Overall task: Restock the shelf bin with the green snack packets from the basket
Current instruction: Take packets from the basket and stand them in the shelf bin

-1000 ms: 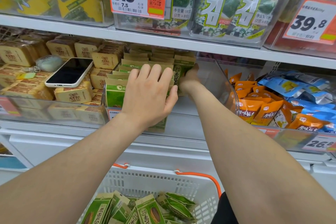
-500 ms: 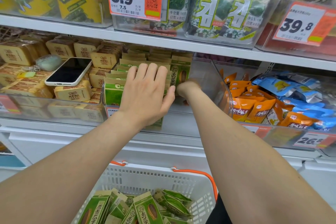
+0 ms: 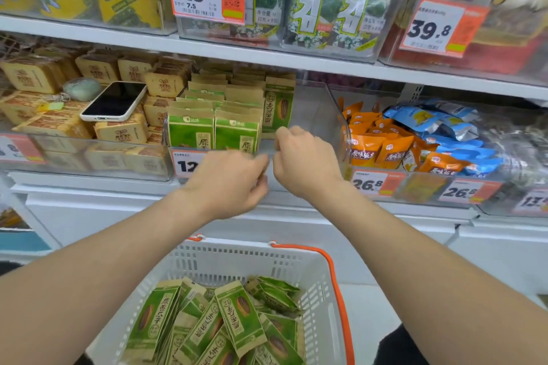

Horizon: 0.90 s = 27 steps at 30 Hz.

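Note:
Green snack packets stand in rows in the left part of the clear shelf bin; one packet stands turned at the right end of the rows. The bin's right part holds nothing. My left hand and my right hand hover side by side at the bin's front edge, fingers curled, with nothing visible in either. Below them, a white basket with an orange handle holds several more green packets lying loose.
A phone lies on tan packets in the bin to the left. Orange packets and blue packets fill the bin to the right. A shelf board with seaweed packs runs just above.
Both hands have pulled back out of the bin to its front edge. My left hand no longer presses on the packet rows, and my right hand has left the turned packet standing.

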Motion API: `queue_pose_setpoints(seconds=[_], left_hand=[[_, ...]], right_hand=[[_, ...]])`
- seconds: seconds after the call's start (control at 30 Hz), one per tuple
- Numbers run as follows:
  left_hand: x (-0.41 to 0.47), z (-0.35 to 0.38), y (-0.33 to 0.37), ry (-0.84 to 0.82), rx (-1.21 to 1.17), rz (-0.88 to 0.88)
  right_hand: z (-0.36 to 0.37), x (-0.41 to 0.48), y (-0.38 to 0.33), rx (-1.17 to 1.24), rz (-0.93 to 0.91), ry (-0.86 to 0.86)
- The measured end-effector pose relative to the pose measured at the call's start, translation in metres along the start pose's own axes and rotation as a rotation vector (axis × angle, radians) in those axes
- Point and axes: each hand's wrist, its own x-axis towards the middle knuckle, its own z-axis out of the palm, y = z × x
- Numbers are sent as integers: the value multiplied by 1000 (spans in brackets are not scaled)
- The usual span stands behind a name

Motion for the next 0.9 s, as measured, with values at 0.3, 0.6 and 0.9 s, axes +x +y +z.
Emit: queue_pose_setpoints(seconds=[0.3,0.6,0.9], left_hand=[[-65,75,57,-913,118,184],[-159,162,105,-1118,259,531],[-190,187,118,-1109,354,609]], right_hand=[[35,-96,-22,-125,-244,-391],[79,-162,-41,-200,-424,-797],[115,-181,-33,-152,-384,-1068]])
